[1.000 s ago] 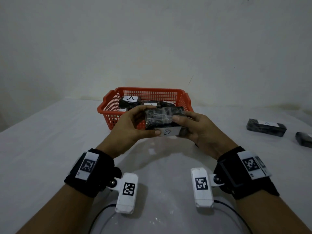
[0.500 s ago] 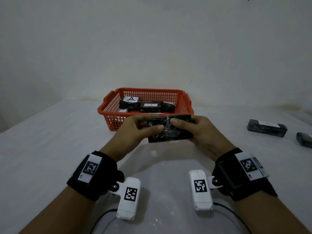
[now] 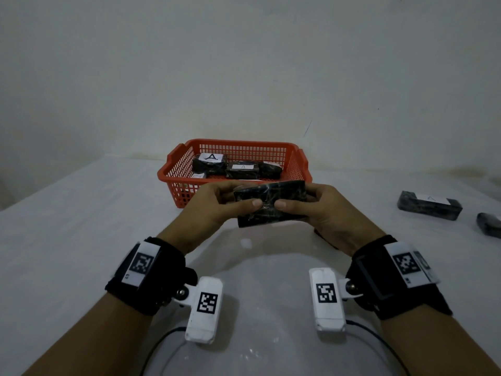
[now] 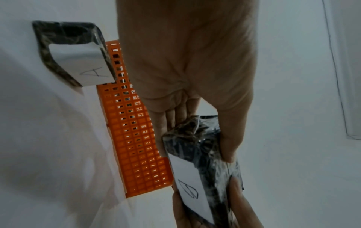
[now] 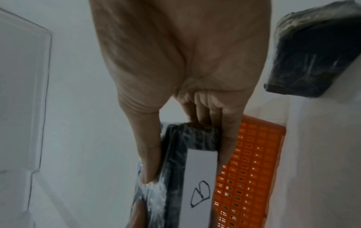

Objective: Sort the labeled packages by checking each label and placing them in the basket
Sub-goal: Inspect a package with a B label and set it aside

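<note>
Both hands hold a black plastic-wrapped package [image 3: 271, 203] above the table, just in front of the orange basket [image 3: 187, 169]. My left hand [image 3: 217, 203] grips its left end and my right hand [image 3: 311, 204] its right end, thumbs on top. Its white label marked B [image 4: 188, 182] [image 5: 201, 180] faces down, seen only in the wrist views. The basket holds several black packages; two show A labels [image 3: 211, 157].
A black package with an A label [image 3: 429, 204] lies on the white table at the right, and another dark package [image 3: 489, 225] sits at the right edge. Cables run along the table near me.
The package has been rotated in both hands: its B label faced me a second ago and now faces down. Both thumbs have moved to the middle of the top face.
</note>
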{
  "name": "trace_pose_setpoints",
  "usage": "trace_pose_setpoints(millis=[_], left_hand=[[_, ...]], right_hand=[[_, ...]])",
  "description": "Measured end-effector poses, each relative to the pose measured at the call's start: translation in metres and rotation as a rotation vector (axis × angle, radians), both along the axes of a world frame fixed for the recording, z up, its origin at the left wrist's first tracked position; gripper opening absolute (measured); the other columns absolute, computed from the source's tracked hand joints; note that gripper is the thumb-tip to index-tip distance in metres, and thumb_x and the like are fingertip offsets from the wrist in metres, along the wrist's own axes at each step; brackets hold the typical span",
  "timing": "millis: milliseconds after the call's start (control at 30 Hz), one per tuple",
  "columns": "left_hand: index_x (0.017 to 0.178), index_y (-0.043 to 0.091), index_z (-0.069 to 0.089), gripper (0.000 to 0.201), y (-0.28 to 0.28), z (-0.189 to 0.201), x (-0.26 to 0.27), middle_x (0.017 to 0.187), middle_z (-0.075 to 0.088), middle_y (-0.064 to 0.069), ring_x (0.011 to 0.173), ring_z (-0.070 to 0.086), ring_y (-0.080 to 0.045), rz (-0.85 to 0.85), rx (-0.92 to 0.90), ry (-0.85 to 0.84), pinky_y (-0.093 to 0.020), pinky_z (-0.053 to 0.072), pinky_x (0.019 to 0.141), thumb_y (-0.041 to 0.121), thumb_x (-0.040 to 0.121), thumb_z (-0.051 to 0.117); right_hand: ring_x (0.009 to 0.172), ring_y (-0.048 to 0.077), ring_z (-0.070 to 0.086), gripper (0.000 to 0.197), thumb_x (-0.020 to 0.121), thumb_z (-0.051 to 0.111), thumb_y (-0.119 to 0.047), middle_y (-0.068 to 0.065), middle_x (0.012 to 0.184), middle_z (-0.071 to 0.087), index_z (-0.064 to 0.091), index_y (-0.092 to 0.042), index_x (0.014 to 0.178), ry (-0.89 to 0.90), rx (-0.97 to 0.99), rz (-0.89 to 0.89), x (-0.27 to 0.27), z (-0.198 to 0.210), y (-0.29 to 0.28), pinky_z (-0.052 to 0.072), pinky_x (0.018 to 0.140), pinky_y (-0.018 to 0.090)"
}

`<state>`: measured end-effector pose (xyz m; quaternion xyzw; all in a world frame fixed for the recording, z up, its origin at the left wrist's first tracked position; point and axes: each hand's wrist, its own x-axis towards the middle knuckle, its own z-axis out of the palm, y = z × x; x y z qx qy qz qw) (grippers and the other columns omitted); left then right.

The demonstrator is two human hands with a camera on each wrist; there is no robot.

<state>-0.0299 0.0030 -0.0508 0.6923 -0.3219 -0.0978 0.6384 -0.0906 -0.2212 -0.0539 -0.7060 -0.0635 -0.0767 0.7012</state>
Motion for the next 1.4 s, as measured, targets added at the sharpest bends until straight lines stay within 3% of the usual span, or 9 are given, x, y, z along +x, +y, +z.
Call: trace_pose_setpoints(millis=[200, 400, 533, 633, 733, 1000, 1133, 1300, 1400], left_hand=[[0.132, 0.015, 0.065, 0.054, -0.0014, 0.0002, -0.0010, 0.120, 0.076, -0.001, 0.111, 0.073, -0.014, 0.020, -0.015, -0.014, -0.026, 0.059, 0.091, 0.028, 0.080, 0.076], [0.127, 0.016, 0.065, 0.055, 0.0025, 0.0014, 0.0005, 0.117, 0.076, 0.004, 0.109, 0.073, -0.012, 0.054, -0.051, -0.055, -0.026, 0.061, 0.086, 0.010, 0.075, 0.082], [0.131, 0.015, 0.061, 0.064, 0.0021, -0.0004, 0.0001, 0.125, 0.072, 0.000, 0.117, 0.070, -0.014, 0.010, -0.036, -0.083, -0.029, 0.060, 0.091, -0.002, 0.073, 0.082], [0.137, 0.021, 0.057, 0.068, -0.0003, -0.0022, -0.0005, 0.130, 0.069, 0.001, 0.119, 0.069, -0.015, -0.024, -0.032, -0.013, -0.031, 0.059, 0.094, 0.010, 0.076, 0.083], [0.128, 0.015, 0.065, 0.047, -0.0049, -0.0021, -0.0017, 0.121, 0.075, -0.006, 0.113, 0.072, -0.023, -0.023, -0.050, 0.098, -0.039, 0.058, 0.097, 0.033, 0.085, 0.073], [0.122, 0.010, 0.070, 0.032, -0.0044, -0.0039, -0.0018, 0.113, 0.078, -0.008, 0.107, 0.075, -0.023, 0.032, -0.057, 0.042, -0.040, 0.058, 0.097, 0.022, 0.092, 0.068], [0.122, 0.008, 0.070, 0.041, -0.0050, -0.0035, -0.0027, 0.115, 0.077, -0.009, 0.108, 0.074, -0.025, 0.018, -0.078, 0.062, -0.041, 0.058, 0.098, 0.027, 0.086, 0.070], [0.121, 0.007, 0.069, 0.038, -0.0051, -0.0015, -0.0006, 0.113, 0.078, -0.009, 0.107, 0.075, -0.023, 0.004, -0.118, 0.107, -0.030, 0.061, 0.090, 0.025, 0.088, 0.067], [0.120, 0.010, 0.070, 0.040, -0.0064, -0.0009, -0.0005, 0.113, 0.078, -0.008, 0.107, 0.075, -0.024, -0.012, -0.146, 0.144, -0.028, 0.060, 0.087, 0.026, 0.083, 0.069]], right_hand=[[0.112, 0.031, 0.075, 0.058, 0.066, 0.089, -0.035, 0.014, 0.114, 0.079, 0.077, -0.009, 0.116, -0.031, 0.028, -0.061, 0.0005, 0.0010, 0.0007, 0.052, 0.109, 0.050], [0.113, 0.027, 0.074, 0.056, 0.071, 0.080, -0.037, 0.011, 0.116, 0.079, 0.074, -0.010, 0.120, 0.052, 0.025, -0.022, -0.0025, 0.0072, 0.0050, 0.058, 0.101, 0.040], [0.097, 0.021, 0.078, 0.048, 0.076, 0.075, -0.039, 0.007, 0.104, 0.082, 0.075, -0.006, 0.111, 0.105, 0.076, -0.010, -0.0051, 0.0093, 0.0047, 0.063, 0.089, 0.034], [0.104, 0.031, 0.076, 0.051, 0.074, 0.080, -0.027, 0.019, 0.112, 0.079, 0.073, 0.003, 0.115, 0.052, 0.115, -0.069, -0.0032, 0.0064, 0.0057, 0.063, 0.091, 0.035], [0.111, 0.035, 0.074, 0.056, 0.071, 0.084, -0.023, 0.019, 0.116, 0.077, 0.073, 0.001, 0.120, -0.004, 0.108, -0.087, -0.0016, 0.0033, 0.0037, 0.058, 0.099, 0.042], [0.104, 0.028, 0.077, 0.032, 0.087, 0.078, -0.017, 0.014, 0.109, 0.080, 0.075, 0.000, 0.114, 0.037, 0.096, -0.077, -0.0032, 0.0038, 0.0096, 0.062, 0.093, 0.033], [0.105, 0.030, 0.077, 0.042, 0.078, 0.081, -0.021, 0.015, 0.109, 0.080, 0.075, 0.000, 0.114, 0.032, 0.099, -0.076, -0.0030, 0.0051, 0.0090, 0.061, 0.095, 0.036], [0.097, 0.023, 0.078, 0.044, 0.070, 0.081, -0.022, 0.011, 0.103, 0.081, 0.076, -0.004, 0.110, 0.039, 0.130, -0.026, -0.0002, 0.0044, 0.0075, 0.062, 0.091, 0.032], [0.102, 0.028, 0.078, 0.047, 0.071, 0.082, -0.018, 0.016, 0.108, 0.080, 0.074, 0.000, 0.114, 0.016, 0.138, -0.032, -0.0004, 0.0049, 0.0039, 0.063, 0.090, 0.032]])
